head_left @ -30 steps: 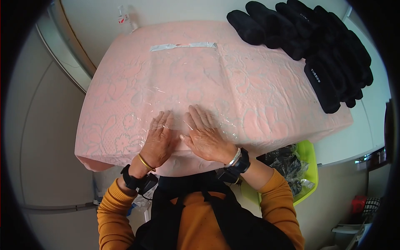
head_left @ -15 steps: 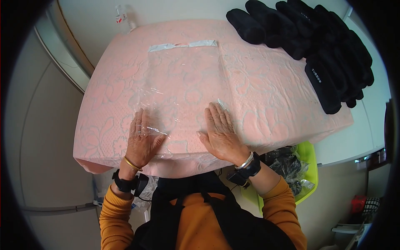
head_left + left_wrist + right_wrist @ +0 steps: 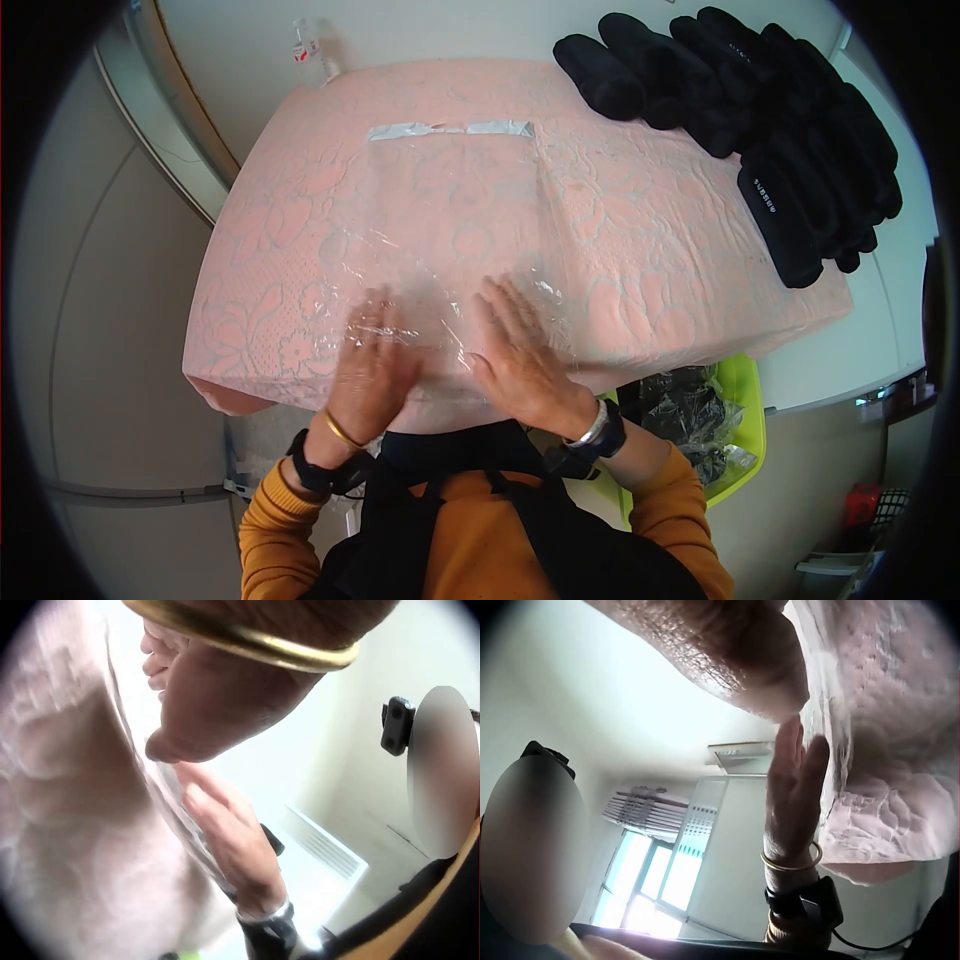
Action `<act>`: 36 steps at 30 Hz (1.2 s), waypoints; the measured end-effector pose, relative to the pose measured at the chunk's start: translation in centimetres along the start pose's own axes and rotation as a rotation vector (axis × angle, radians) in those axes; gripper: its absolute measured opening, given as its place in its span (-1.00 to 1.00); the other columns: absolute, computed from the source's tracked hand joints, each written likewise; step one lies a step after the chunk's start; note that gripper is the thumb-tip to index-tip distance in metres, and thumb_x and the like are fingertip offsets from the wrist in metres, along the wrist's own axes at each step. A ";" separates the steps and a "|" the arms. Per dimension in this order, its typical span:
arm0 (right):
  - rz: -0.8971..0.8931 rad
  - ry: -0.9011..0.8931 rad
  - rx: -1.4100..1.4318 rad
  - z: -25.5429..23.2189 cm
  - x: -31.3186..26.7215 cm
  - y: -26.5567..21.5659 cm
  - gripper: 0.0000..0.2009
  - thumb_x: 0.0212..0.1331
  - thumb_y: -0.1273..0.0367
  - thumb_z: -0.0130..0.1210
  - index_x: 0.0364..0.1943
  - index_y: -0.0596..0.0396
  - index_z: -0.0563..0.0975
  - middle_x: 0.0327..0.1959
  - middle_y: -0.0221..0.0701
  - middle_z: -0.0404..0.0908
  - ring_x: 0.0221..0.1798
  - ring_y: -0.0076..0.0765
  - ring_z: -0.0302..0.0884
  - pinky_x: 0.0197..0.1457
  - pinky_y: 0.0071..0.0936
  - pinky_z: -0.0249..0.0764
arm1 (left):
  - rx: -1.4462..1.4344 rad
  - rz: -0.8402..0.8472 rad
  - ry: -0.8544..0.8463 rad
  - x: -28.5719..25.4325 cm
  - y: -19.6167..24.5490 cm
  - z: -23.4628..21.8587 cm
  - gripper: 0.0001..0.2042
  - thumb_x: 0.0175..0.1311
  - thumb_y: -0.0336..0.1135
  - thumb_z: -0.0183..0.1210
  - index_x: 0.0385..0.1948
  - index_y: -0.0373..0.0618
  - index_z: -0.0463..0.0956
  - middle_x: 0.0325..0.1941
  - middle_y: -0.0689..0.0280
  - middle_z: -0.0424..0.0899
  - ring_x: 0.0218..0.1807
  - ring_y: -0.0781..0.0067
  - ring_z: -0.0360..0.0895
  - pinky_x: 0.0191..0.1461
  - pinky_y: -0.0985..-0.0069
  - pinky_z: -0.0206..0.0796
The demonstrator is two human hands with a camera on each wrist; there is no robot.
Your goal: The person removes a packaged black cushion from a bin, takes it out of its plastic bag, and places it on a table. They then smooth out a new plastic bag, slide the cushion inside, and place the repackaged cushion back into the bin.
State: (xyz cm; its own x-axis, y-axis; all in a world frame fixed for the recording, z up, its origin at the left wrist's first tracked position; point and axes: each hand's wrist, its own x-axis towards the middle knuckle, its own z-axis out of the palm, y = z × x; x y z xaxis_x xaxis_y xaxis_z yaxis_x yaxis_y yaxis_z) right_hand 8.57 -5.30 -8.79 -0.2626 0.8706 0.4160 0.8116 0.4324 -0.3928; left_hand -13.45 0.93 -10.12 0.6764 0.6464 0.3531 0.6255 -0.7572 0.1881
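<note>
- Fingers [image 3: 508, 312] of my right hand [image 3: 530, 375] are straight and only slightly parted, the thumb standing off toward my left; they pinch nothing that I can see.
- Beside it is my left hand [image 3: 375, 385], its fingers straight too, though blurred; glints cross them, so I cannot tell whether film lies over or under them.
- Around and ahead of both sets of fingertips is the clear plastic bag [image 3: 455, 215], spread on the pink cloth-covered counter [image 3: 255, 250], its near end creased and shiny about my fingers.
- The step in hand looks to me like smoothing that bag. I would use flat palms and light, even pressure, working from the middle toward both sides, so that creases leave by the edges instead of bunching between my thumbs.
- Dug-in nails or a hard shove could snag film this thin, so I judge a gliding touch best.
- Farther ahead of my fingers, the bag's white strip [image 3: 450, 129] runs crosswise; I would take it as the guide for keeping the bag square.
- Well off to the right of my fingers and beyond them, black bundles [image 3: 790, 185] are piled.
- Right of my right wrist, below the counter's edge, stands a green bin [image 3: 748, 400].
- Far ahead of my left fingers is a clear bottle [image 3: 306, 48].
</note>
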 end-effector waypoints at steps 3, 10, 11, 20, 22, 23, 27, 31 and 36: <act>-0.010 -0.013 -0.081 2.3 1.0 0.0 -0.32 0.15 0.30 0.11 0.26 0.49 0.13 0.36 0.17 0.04 0.45 0.26 -0.08 0.49 0.03 -0.15 | 0.049 0.098 -0.038 1.6 1.3 1.3 -0.25 0.18 -0.10 0.17 0.28 -0.43 0.07 0.39 -0.17 0.08 0.41 -0.20 0.05 0.44 0.02 -0.08; 0.124 -0.046 -0.215 1.3 -0.9 1.7 -0.25 0.19 0.10 0.05 0.28 0.47 0.14 0.39 0.13 0.04 0.48 0.18 -0.10 0.50 0.01 -0.19 | 0.098 0.058 -0.106 1.5 -1.3 0.9 -0.29 0.25 -0.01 0.09 0.28 -0.41 0.11 0.40 -0.14 0.09 0.43 -0.17 0.03 0.46 0.03 -0.15; 0.115 -0.052 -0.224 1.2 -1.1 1.8 -0.23 0.19 0.06 0.03 0.28 0.46 0.14 0.39 0.12 0.03 0.49 0.16 -0.11 0.51 0.00 -0.21 | 0.150 0.018 -0.104 0.9 -2.5 0.5 -0.28 0.26 0.03 0.06 0.29 -0.39 0.11 0.40 -0.13 0.10 0.43 -0.16 0.03 0.46 0.04 -0.16; 0.127 -0.019 -0.235 1.3 -1.4 1.7 -0.18 0.19 -0.04 0.00 0.30 0.44 0.13 0.41 0.08 0.03 0.51 0.07 -0.13 0.53 -0.02 -0.27 | 0.128 -0.007 -0.037 0.3 -4.8 0.0 -0.26 0.27 0.10 0.03 0.31 -0.33 0.11 0.38 -0.13 0.14 0.42 -0.16 0.05 0.44 0.05 -0.13; 0.143 -0.012 -0.237 1.7 -1.5 1.7 -0.18 0.19 -0.05 0.00 0.30 0.44 0.13 0.41 0.08 0.03 0.51 0.07 -0.13 0.53 -0.02 -0.26 | 0.111 0.003 -0.039 0.4 -4.5 -0.3 -0.28 0.27 0.06 0.05 0.31 -0.33 0.12 0.38 -0.11 0.15 0.42 -0.16 0.06 0.44 0.06 -0.11; 0.134 -0.009 -0.226 1.8 -1.5 1.8 -0.17 0.19 -0.05 0.00 0.30 0.44 0.14 0.41 0.08 0.03 0.51 0.07 -0.13 0.53 -0.03 -0.26 | 0.110 -0.011 -0.039 0.4 -4.3 -0.5 -0.30 0.27 0.02 0.07 0.31 -0.32 0.13 0.38 -0.10 0.16 0.42 -0.16 0.06 0.44 0.06 -0.10; 0.131 0.000 -0.232 1.3 -1.7 2.1 -0.17 0.19 -0.06 -0.01 0.30 0.43 0.14 0.41 0.09 0.04 0.51 0.08 -0.12 0.52 -0.02 -0.23 | 0.085 -0.002 -0.005 1.2 -4.1 -0.2 -0.32 0.26 -0.05 0.11 0.31 -0.31 0.15 0.38 -0.07 0.18 0.40 -0.16 0.09 0.44 0.07 -0.08; 0.130 -0.037 -0.213 1.2 -1.3 1.8 -0.16 0.16 -0.03 0.04 0.30 0.44 0.13 0.41 0.09 0.03 0.50 0.09 -0.11 0.51 0.00 -0.18 | 0.033 -0.020 -0.005 0.6 -4.0 -0.5 -0.29 0.22 0.00 0.13 0.30 -0.29 0.15 0.36 -0.10 0.20 0.37 -0.20 0.12 0.42 0.03 -0.09; 0.105 -0.017 -0.085 0.9 -0.8 1.2 -0.14 0.07 0.06 0.18 0.31 0.41 0.10 0.42 0.07 0.00 0.50 0.09 -0.10 0.50 0.00 -0.15 | 0.094 -0.034 -0.007 -0.3 -2.8 0.6 -0.28 0.19 0.02 0.15 0.29 -0.29 0.17 0.36 -0.08 0.20 0.38 -0.21 0.12 0.44 0.01 -0.11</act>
State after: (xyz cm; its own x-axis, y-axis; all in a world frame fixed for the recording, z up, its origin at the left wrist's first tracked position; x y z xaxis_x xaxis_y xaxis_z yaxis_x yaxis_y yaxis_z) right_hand 9.32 -5.29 -10.33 -0.1824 0.9141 0.3622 0.8761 0.3183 -0.3622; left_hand -15.11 2.90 -11.32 0.6565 0.6725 0.3416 0.6816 -0.7229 0.1133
